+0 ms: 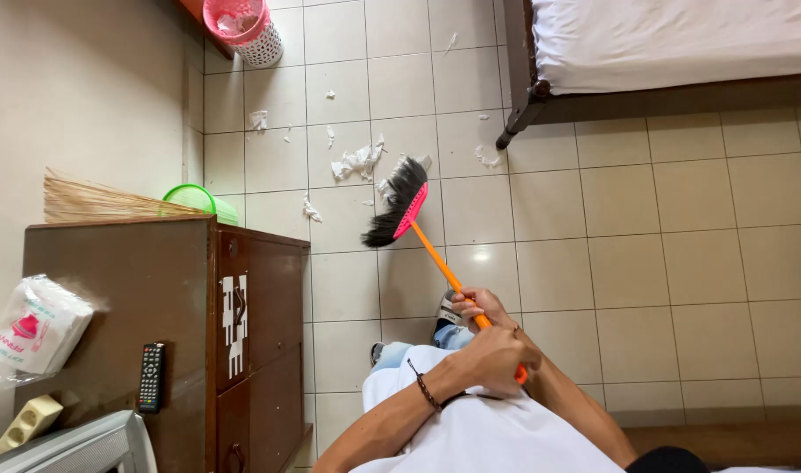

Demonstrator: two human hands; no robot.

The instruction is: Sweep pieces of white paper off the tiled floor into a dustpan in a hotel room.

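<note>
Broom: orange handle [442,270] running from lower centre up to a pink head with black bristles [395,206] at mid-frame, bristles resting on the tiled floor [681,263].
Left hand: [492,357] clenched around the lower end of the handle, dark bracelet [425,385] at the wrist.
Right hand: [477,307] wrapped around the handle just above the left.
Litter: torn white paper scraps [358,161] scattered upper centre, some just beside the bristles.
Basket: pink and white wastebasket [243,31] at upper left.
Cabinet: brown wooden cabinet [155,307] at lower left, remote control [151,377] and a plastic-wrapped pack [37,328] on top.
Bed: white sheet [672,39] on a dark frame, upper right.
Behind cabinet: straw broom [94,203] and green bin rim [194,200].
</note>
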